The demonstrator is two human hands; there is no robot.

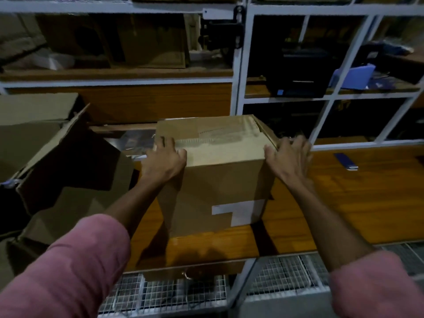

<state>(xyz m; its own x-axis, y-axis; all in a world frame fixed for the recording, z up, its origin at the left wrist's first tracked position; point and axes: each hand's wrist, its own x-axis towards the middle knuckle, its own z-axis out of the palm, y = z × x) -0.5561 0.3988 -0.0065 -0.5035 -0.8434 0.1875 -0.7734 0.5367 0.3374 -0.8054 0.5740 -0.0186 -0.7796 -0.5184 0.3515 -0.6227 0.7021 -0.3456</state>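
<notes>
The box (215, 191) stands dead ahead at 12 o'clock on the wooden table (344, 203), near its front edge, and both arms reach out to it about equally. The left hand (166, 160) holds its top corner on the 9 o'clock side, with the thumb lying on the lid and the fingers running along the left edge. The right hand (288, 157) takes the 3 o'clock side, with the thumb hooked over the top edge and the fingers spread on the right wall. This hand is blurred, but it reads as a grip. The box is therefore clamped between the two hands and neither is nearer.

It looks taller than it is wide, so its long axis is upright. With the hold this high, any lift or slide will probably depend on even pressure from both sides to keep it from tipping.

The box is plain brown cardboard. Clear tape (218, 138) shines across its closed flaps, and the far right flap sits slightly raised. A white label (241, 212) shaped like a step is stuck low on the near face.

Open boxes (57, 157) crowd the 9 o'clock side, just beside it. A small blue item (345, 161) lies well apart at 2 o'clock.
</notes>
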